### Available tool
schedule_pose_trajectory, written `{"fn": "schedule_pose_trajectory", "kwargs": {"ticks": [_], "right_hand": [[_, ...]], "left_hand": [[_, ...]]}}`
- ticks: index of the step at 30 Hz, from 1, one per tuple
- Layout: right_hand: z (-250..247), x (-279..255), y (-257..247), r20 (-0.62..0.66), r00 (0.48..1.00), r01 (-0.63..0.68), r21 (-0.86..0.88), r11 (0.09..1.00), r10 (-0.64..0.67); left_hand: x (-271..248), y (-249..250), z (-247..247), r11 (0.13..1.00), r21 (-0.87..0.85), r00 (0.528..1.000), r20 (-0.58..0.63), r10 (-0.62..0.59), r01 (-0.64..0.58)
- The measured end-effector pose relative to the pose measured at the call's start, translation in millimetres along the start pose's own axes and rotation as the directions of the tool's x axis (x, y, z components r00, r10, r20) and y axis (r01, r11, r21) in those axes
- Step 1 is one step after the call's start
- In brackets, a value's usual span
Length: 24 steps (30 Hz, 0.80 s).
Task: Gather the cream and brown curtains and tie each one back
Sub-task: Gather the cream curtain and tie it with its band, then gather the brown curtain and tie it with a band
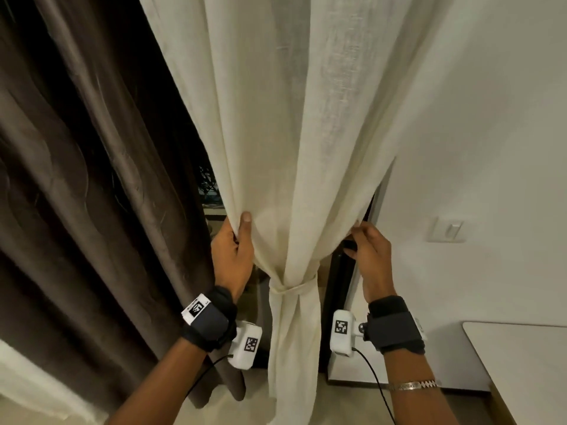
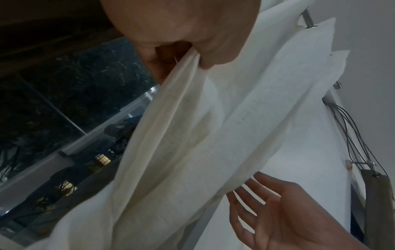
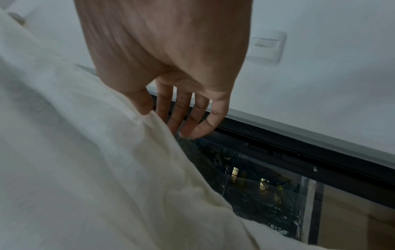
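The cream curtain point(image 1: 291, 133) hangs in the middle, cinched low by a cream tie-back point(image 1: 293, 288). The brown curtain point(image 1: 92, 179) hangs loose to its left. My left hand point(image 1: 241, 228) pinches the cream curtain's left edge above the tie, thumb in front; in the left wrist view the fabric point(image 2: 181, 135) runs out from that pinch point(image 2: 175, 55). My right hand point(image 1: 360, 237) is at the curtain's right edge. Its fingers point(image 3: 183, 108) are straight and spread behind the cloth point(image 3: 74, 152), and the thumb tip touches the edge.
A dark window frame point(image 3: 278, 143) and night-dark glass point(image 2: 64, 93) lie behind the curtains. The white wall point(image 1: 475, 118) at the right carries a switch plate point(image 1: 448, 230). A pale table corner point(image 1: 521, 357) juts in at the lower right.
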State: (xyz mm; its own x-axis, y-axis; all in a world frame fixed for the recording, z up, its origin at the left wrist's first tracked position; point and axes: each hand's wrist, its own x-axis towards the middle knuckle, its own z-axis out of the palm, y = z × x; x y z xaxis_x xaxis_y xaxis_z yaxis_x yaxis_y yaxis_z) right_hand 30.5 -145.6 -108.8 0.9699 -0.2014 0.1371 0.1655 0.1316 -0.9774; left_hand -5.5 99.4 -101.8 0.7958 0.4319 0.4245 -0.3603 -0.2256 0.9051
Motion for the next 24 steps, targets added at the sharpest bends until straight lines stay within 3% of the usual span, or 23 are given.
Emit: {"fn": "schedule_pose_trajectory", "kwargs": {"ticks": [3,5,8,9,11,13,15,16,20,24], "right_hand": [[5.5,-8.7,-3.5,0.001,1.000,0.014,0.096,0.995,-0.015],[9.9,-14.1,-3.2,0.080,0.992,0.087,0.113,0.990,-0.096],[25.4,-17.0,4.8,0.294,0.949,0.141,-0.060,0.988,-0.117],[30.6,-14.5,9.5,0.312,0.943,0.168,-0.133,0.977,-0.120],[37.1,-7.7,15.8,0.225,0.963,0.195,-0.186,0.963,-0.151],[37.4,1.0,20.3,-0.007,0.978,0.205,-0.173,0.963,-0.209],[31.4,6.7,23.9,-0.295,0.925,0.189,-0.185,0.964,-0.238],[30.9,6.7,23.8,-0.371,0.898,0.169,-0.202,0.965,-0.235],[52.1,-10.3,17.2,-0.461,0.842,0.195,-0.224,0.955,-0.280],[100.2,-49.6,3.1,-0.524,0.733,0.380,-0.216,0.900,-0.435]], "left_hand": [[-6.0,-1.0,3.4,0.999,-0.017,0.998,0.042,-0.047,0.048],[-11.2,-1.8,4.1,0.997,-0.024,0.995,0.072,-0.068,0.070],[-20.5,-2.3,5.5,0.996,-0.042,0.992,0.101,-0.073,0.078],[-22.5,-1.7,4.9,0.996,-0.056,0.992,0.108,-0.069,0.076],[-22.7,0.2,0.7,0.993,-0.097,0.992,0.111,-0.063,0.073],[-17.9,1.7,-11.6,0.983,-0.162,0.993,0.095,-0.074,0.089],[-13.2,1.4,-26.7,0.965,-0.240,0.992,0.097,-0.082,0.103],[-10.5,0.2,-32.9,0.956,-0.273,0.990,0.121,-0.075,0.106],[6.9,-14.0,-44.9,0.967,-0.234,0.971,0.233,-0.046,0.102],[20.9,-16.7,-73.2,0.986,-0.166,0.955,0.293,0.034,0.016]]}}
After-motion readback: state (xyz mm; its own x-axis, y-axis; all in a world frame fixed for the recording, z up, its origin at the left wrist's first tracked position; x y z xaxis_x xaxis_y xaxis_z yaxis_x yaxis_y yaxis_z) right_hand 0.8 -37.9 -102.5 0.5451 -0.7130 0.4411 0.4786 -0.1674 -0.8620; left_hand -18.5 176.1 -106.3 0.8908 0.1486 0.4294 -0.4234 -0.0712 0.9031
